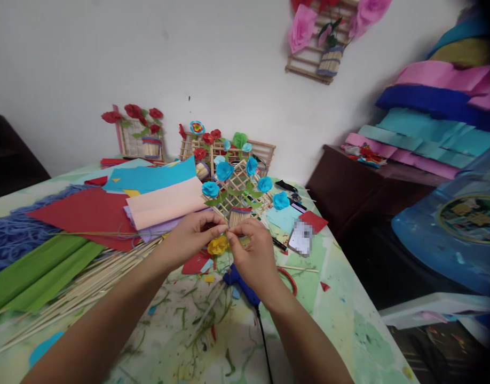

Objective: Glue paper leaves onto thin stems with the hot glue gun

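My left hand (197,234) and my right hand (251,245) meet at the centre, thumbs and forefingers pinched nearly tip to tip. Between them is something very thin; a fine strand (229,257) seems to hang down from the fingertips, its kind unclear. Just below the fingers is a yellow paper flower (218,246); whether it is joined to the strand I cannot tell. A blue glue gun (245,288) lies under my right hand, partly covered by it. Behind my fingers stands a stick lattice with blue paper flowers (224,170) and a small stick basket (240,215).
Left on the table are thin sticks (104,272), green paper (40,272), red paper (88,213), peach paper (167,202) and blue yarn (13,226). A phone (301,238) lies at right, near a red ring (289,280). Scraps litter the tablecloth. A blue chair (421,224) stands right.
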Demonstrator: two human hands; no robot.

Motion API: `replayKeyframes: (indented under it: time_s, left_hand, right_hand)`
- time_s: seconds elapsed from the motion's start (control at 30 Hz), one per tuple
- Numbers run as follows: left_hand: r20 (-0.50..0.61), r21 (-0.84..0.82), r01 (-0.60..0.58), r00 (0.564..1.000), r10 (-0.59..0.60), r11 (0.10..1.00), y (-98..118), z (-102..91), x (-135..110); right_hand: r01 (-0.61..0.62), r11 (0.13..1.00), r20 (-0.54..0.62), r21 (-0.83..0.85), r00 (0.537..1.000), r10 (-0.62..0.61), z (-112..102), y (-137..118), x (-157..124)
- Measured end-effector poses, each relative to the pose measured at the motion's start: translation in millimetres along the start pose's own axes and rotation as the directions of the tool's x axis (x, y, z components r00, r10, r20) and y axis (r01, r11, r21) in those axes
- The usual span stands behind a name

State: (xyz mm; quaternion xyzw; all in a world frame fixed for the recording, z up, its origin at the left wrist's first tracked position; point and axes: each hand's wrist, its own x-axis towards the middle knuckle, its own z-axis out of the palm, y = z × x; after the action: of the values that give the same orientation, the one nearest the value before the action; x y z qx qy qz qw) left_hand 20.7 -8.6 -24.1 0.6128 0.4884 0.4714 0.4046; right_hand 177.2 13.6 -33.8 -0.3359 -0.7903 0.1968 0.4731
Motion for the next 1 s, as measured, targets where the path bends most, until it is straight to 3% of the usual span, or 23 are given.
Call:
replayKeyframes:
  time_s: [0.33,0.63,1.0]
  left_hand:
    - [0.016,0.036,0.017,1.000,-0.017,0.999,-1.0,0.5,-1.1]
    - [0.001,0.130,-0.006,1.000,0.006,0.992,-3.5,1.2,2.4]
    - [0.042,0.101,0.004,0.999,-0.008,0.995,-6.8,1.9,4.9]
  right_hand:
    - [0.013,1.000,-0.037,0.000,0.999,-0.013,-1.3,-0.3,0.0]
    - [0.058,0.989,-0.021,-0.138,0.998,-0.061,-1.6,1.2,-0.3]
    - [0.029,0.985,-0.017,-0.168,0.999,-0.033,-0.5,3.7,4.6]
